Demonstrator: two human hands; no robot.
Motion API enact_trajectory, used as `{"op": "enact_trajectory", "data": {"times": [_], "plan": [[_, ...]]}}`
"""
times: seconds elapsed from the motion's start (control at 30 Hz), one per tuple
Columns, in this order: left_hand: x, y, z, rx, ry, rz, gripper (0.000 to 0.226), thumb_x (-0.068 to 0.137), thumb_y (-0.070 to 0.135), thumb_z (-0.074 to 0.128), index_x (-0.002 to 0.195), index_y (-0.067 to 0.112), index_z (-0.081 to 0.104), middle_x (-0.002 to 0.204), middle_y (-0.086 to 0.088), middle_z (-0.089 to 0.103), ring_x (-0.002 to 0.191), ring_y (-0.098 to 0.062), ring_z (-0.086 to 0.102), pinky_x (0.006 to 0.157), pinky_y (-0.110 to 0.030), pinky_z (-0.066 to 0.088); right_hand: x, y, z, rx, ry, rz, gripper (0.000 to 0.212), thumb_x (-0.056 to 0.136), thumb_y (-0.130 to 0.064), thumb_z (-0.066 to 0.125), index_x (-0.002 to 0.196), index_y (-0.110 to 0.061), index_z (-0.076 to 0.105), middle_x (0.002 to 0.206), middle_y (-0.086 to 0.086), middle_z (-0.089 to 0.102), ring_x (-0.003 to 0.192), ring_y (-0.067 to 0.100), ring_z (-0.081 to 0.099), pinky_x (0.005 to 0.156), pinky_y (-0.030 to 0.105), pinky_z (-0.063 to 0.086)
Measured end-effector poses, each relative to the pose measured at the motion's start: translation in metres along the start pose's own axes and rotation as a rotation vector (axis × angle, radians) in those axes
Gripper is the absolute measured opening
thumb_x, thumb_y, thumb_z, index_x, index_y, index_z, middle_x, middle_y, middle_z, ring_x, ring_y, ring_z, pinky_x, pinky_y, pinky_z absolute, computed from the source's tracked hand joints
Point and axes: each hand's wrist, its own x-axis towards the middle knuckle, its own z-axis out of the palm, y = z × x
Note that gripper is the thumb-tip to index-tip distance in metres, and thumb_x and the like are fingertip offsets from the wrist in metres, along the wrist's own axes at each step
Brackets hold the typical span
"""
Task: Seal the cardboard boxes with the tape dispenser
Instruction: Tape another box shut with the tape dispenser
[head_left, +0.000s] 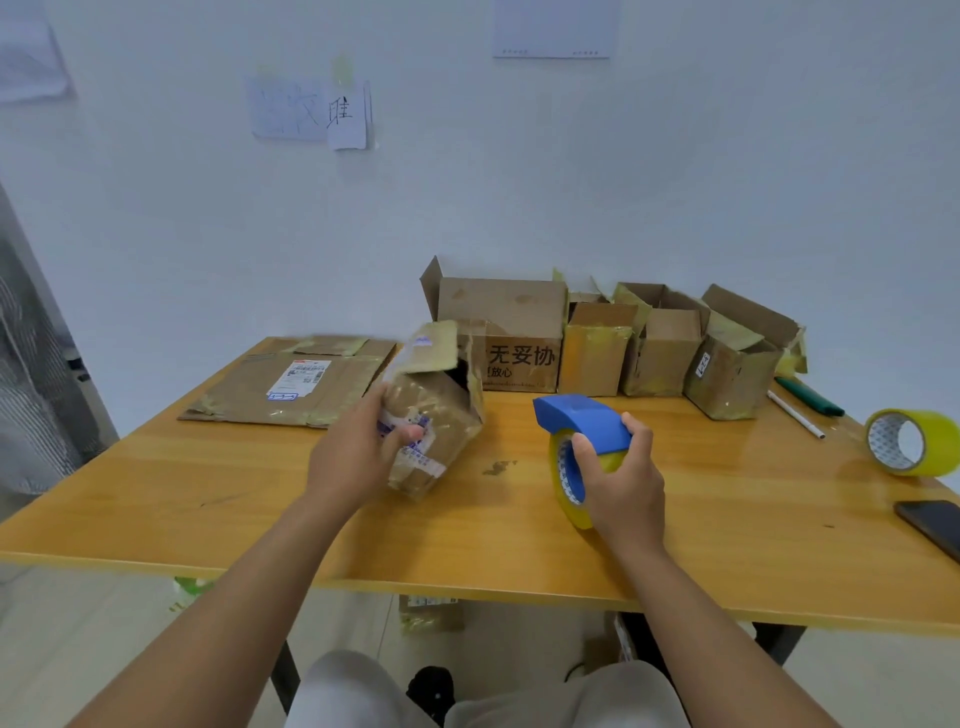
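Here we hold one small box (434, 415) in our left hand (353, 447), fingers wrapped round its labelled side and thumb pressed on the front, so that it stands tilted on the table (208, 483) with its top flap still lifted open. Our right hand (618, 483) is closed round the tape dispenser (579, 431), fingers through the yellow roll and over the blue guard, its nose pointing toward the box but well apart from it. We judge the step to be the readying of this box: nothing is taped yet, and the flap gapes. The next move, as we see it, calls for pressing the flap flat with the left hand, squaring the box on the table, then bringing the dispenser across to lay tape along the seam. Behind stand a row of open boxes (597, 348), seemingly waiting, and a flattened carton (291, 387) lies at the far left. A spare roll (911, 441), a pen (795, 415) and a phone (932, 525) lie to the right.
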Motion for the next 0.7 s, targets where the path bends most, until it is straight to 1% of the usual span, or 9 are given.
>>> {"op": "enact_trajectory", "data": {"times": [0.07,0.13,0.2,0.3,0.4,0.47,0.53,0.6,0.7], "plan": [[-0.007,-0.008,0.003,-0.201,0.022,-0.071,0.034,0.086,0.049,0.068,0.112,0.033,0.052,0.089,0.019,0.062,0.076,-0.003,0.06,0.054,-0.025,0.038,0.0,0.0,0.0,0.002,0.002,0.003,0.068,0.089,-0.06,0.059,0.143,-0.025,0.035,0.111,-0.002,0.057,0.095,0.021,0.059,0.069,0.035,0.05],[-0.016,-0.017,0.008,-0.283,0.003,-0.134,0.041,0.087,0.049,0.068,0.118,0.03,0.05,0.092,0.021,0.062,0.081,0.0,0.061,0.057,-0.022,0.04,0.0,0.0,0.0,0.002,0.003,0.003,0.069,0.089,-0.06,0.058,0.144,-0.024,0.036,0.112,-0.001,0.057,0.096,0.021,0.059,0.068,0.033,0.048],[-0.023,-0.027,0.012,-0.333,-0.013,-0.192,0.058,0.089,0.049,0.066,0.135,0.024,0.043,0.103,0.022,0.06,0.093,-0.004,0.062,0.064,-0.021,0.044,0.0,-0.001,0.0,0.004,0.005,-0.001,0.068,0.09,-0.058,0.059,0.144,-0.024,0.036,0.112,-0.001,0.057,0.096,0.021,0.058,0.068,0.032,0.046],[-0.029,-0.037,0.016,-0.388,-0.012,-0.255,0.082,0.088,0.055,0.061,0.152,0.026,0.019,0.134,0.003,0.056,0.115,-0.018,0.059,0.08,-0.031,0.05,0.0,-0.001,0.0,0.004,0.006,0.004,0.067,0.091,-0.057,0.06,0.144,-0.023,0.036,0.112,-0.002,0.055,0.097,0.02,0.057,0.07,0.034,0.047],[-0.037,-0.031,0.017,-0.317,0.126,-0.171,0.095,0.087,0.05,0.066,0.155,0.036,0.001,0.162,-0.002,0.023,0.142,-0.021,0.036,0.1,-0.042,0.047,0.0,0.0,0.0,0.009,0.008,-0.001,0.067,0.091,-0.057,0.06,0.144,-0.023,0.036,0.11,-0.005,0.052,0.095,0.019,0.055,0.068,0.032,0.043],[-0.038,-0.021,0.017,-0.14,0.266,0.033,0.098,0.084,0.047,0.071,0.156,0.038,0.005,0.164,-0.004,0.011,0.149,-0.02,0.019,0.102,-0.04,0.042,0.0,0.0,0.0,0.015,0.009,-0.009,0.067,0.091,-0.056,0.06,0.144,-0.022,0.036,0.109,-0.005,0.051,0.094,0.018,0.054,0.067,0.032,0.043],[-0.031,-0.01,0.016,0.051,0.324,0.212,0.098,0.079,0.054,0.074,0.156,0.038,0.015,0.164,-0.01,0.011,0.15,-0.03,0.013,0.11,-0.046,0.033,-0.001,0.0,0.0,0.013,0.01,-0.014,0.067,0.091,-0.057,0.06,0.144,-0.022,0.036,0.109,-0.006,0.05,0.095,0.018,0.054,0.068,0.033,0.045],[-0.018,0.004,0.015,0.213,0.287,0.248,0.092,0.076,0.066,0.069,0.153,0.036,0.027,0.161,-0.015,0.017,0.148,-0.04,0.016,0.115,-0.053,0.025,-0.001,0.0,0.0,0.008,0.007,-0.011,0.067,0.091,-0.058,0.059,0.144,-0.023,0.035,0.109,-0.006,0.05,0.095,0.018,0.054,0.067,0.033,0.046],[-0.005,0.016,0.016,0.396,0.16,0.215,0.074,0.079,0.07,0.061,0.141,0.031,0.05,0.152,-0.012,0.038,0.141,-0.038,0.03,0.111,-0.058,0.031,0.0,0.0,0.0,0.012,0.003,-0.011,0.067,0.091,-0.058,0.059,0.144,-0.025,0.035,0.109,-0.006,0.05,0.094,0.018,0.054,0.062,0.029,0.041]]}}
